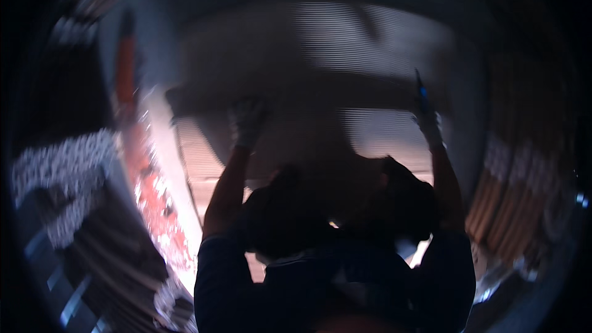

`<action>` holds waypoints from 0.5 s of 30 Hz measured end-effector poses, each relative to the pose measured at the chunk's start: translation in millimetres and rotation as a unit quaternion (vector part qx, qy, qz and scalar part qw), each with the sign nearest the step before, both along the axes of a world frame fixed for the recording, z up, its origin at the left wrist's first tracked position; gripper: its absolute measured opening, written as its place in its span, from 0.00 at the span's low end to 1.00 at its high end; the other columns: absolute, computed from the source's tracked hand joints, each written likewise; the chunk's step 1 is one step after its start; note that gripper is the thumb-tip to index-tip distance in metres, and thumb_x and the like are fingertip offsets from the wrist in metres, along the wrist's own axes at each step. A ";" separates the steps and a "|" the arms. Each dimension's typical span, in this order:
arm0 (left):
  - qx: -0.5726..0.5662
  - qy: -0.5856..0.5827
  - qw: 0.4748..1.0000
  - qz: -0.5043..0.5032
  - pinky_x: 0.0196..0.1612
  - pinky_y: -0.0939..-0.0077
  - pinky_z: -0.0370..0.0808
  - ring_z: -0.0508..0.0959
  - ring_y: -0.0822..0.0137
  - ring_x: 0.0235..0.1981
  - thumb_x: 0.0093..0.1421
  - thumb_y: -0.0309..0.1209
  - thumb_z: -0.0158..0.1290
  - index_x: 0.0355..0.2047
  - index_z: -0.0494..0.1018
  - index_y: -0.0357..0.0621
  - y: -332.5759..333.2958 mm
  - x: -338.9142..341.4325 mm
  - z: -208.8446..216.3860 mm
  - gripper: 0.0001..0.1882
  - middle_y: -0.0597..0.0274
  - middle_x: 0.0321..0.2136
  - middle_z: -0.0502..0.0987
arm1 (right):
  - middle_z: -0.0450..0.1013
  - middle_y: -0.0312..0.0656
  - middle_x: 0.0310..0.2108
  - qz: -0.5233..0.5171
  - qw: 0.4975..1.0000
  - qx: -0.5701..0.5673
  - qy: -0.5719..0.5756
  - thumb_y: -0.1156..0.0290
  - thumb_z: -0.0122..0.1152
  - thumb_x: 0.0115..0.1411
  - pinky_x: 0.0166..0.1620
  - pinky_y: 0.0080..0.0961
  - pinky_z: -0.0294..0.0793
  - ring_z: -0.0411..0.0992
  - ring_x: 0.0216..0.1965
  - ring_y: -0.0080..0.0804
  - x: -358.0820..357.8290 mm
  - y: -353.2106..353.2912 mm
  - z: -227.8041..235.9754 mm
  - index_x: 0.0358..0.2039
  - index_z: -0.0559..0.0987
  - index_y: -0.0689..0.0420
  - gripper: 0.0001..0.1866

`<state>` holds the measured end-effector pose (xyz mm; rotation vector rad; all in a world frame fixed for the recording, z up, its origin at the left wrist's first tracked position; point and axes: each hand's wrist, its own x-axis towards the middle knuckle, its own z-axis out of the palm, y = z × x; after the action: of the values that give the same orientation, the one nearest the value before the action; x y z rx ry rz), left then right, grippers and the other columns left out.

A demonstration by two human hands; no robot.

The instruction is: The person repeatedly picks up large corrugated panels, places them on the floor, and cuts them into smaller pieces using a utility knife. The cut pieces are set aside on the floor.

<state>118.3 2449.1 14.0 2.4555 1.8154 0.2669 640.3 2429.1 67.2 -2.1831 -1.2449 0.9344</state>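
Observation:
Before me spreads a broad, flat brownish sheet [388, 132], marked with fine parallel lines where light falls on it. Much of it lies in dark shadow, so its material is hard to make out. My left hand [248, 120], in a pale glove, rests on the shadowed part with its fingers seemingly spread flat. Further right, my gloved right hand [428, 124] is closed round a slim dark tool with a blue part [422, 90], its narrow tip pointing away from me. The tool's exact kind is too dark and blurred to tell.
Left of the sheet runs a strip of orange-red and glaring white clutter [163, 209]. Dark stacked layers [105, 271] lie at the lower left. Brown, ridged stacked pieces [502, 209] stand on the right. My legs and torso fill the near middle.

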 end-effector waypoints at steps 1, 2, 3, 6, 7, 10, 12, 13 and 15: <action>-0.016 -0.067 0.998 0.014 0.56 0.49 0.57 0.66 0.58 0.53 0.56 0.46 0.54 0.50 0.71 0.56 1.0 1.8 -4.6 0.22 0.62 0.48 0.70 | 0.73 0.34 0.23 -0.035 0.999 0.025 -0.011 0.57 0.65 0.54 0.25 0.22 0.68 0.69 0.22 0.19 16.9 -4.0 -3.1 0.38 0.78 0.55 0.17; 0.052 -0.014 0.999 -0.005 0.57 0.50 0.58 0.66 0.59 0.54 0.56 0.46 0.52 0.51 0.71 0.56 -1.8 1.5 -7.4 0.22 0.62 0.49 0.70 | 0.73 0.35 0.21 -0.102 0.992 0.058 0.046 0.56 0.66 0.53 0.26 0.26 0.70 0.70 0.21 0.21 35.6 -10.1 -5.7 0.35 0.78 0.55 0.17; -0.001 0.074 0.997 -0.005 0.59 0.51 0.56 0.64 0.59 0.56 0.58 0.47 0.50 0.52 0.69 0.57 0.2 3.3 -10.9 0.22 0.61 0.51 0.69 | 0.72 0.35 0.20 -0.184 0.981 0.054 0.001 0.58 0.65 0.53 0.25 0.26 0.70 0.70 0.20 0.22 58.2 -15.5 -7.8 0.35 0.78 0.55 0.15; -0.024 0.093 0.995 0.013 0.63 0.49 0.50 0.61 0.56 0.58 0.59 0.47 0.48 0.56 0.65 0.58 -2.2 10.9 -15.6 0.25 0.59 0.54 0.66 | 0.71 0.33 0.18 -0.321 0.940 0.102 -0.060 0.61 0.65 0.52 0.24 0.26 0.70 0.70 0.20 0.24 120.0 -39.2 -13.0 0.34 0.79 0.55 0.13; -0.038 0.097 0.994 0.019 0.63 0.49 0.51 0.61 0.56 0.59 0.59 0.47 0.48 0.56 0.65 0.58 -2.0 11.0 -15.2 0.25 0.58 0.54 0.65 | 0.70 0.33 0.18 -0.385 0.917 0.082 -0.067 0.61 0.66 0.52 0.24 0.26 0.70 0.70 0.19 0.24 137.2 -48.6 -16.0 0.34 0.79 0.55 0.13; -0.051 0.106 0.993 0.029 0.63 0.46 0.50 0.59 0.52 0.60 0.59 0.50 0.48 0.58 0.63 0.58 -3.3 15.9 -12.4 0.28 0.56 0.56 0.63 | 0.71 0.33 0.19 -0.421 0.905 0.005 0.060 0.60 0.65 0.50 0.25 0.25 0.69 0.69 0.19 0.24 175.4 -63.9 -20.9 0.33 0.80 0.55 0.14; -0.061 0.135 0.987 0.068 0.62 0.44 0.49 0.57 0.49 0.61 0.58 0.53 0.48 0.60 0.60 0.59 -4.7 17.4 -8.9 0.31 0.54 0.58 0.61 | 0.72 0.36 0.21 -0.347 0.937 -0.038 0.028 0.59 0.64 0.50 0.28 0.26 0.68 0.68 0.22 0.24 190.0 -62.0 -29.7 0.33 0.80 0.56 0.15; -0.071 0.160 0.979 0.107 0.62 0.42 0.49 0.56 0.48 0.61 0.58 0.55 0.48 0.61 0.59 0.59 -5.4 18.1 -7.1 0.33 0.53 0.59 0.59 | 0.72 0.36 0.21 -0.313 0.948 -0.052 0.011 0.59 0.64 0.51 0.29 0.26 0.67 0.68 0.23 0.24 193.8 -58.8 -35.6 0.34 0.80 0.56 0.15; -0.100 0.185 0.965 0.159 0.61 0.39 0.48 0.53 0.45 0.62 0.57 0.58 0.47 0.63 0.55 0.61 -5.4 19.3 -4.1 0.36 0.51 0.61 0.56 | 0.72 0.37 0.22 -0.283 0.954 -0.029 0.096 0.57 0.64 0.51 0.31 0.27 0.67 0.68 0.25 0.24 201.0 -51.4 -44.7 0.32 0.81 0.58 0.16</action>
<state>137.6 2443.7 9.8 2.1784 2.2510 -0.3700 841.3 2377.7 22.5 -2.2398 -0.4579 0.9080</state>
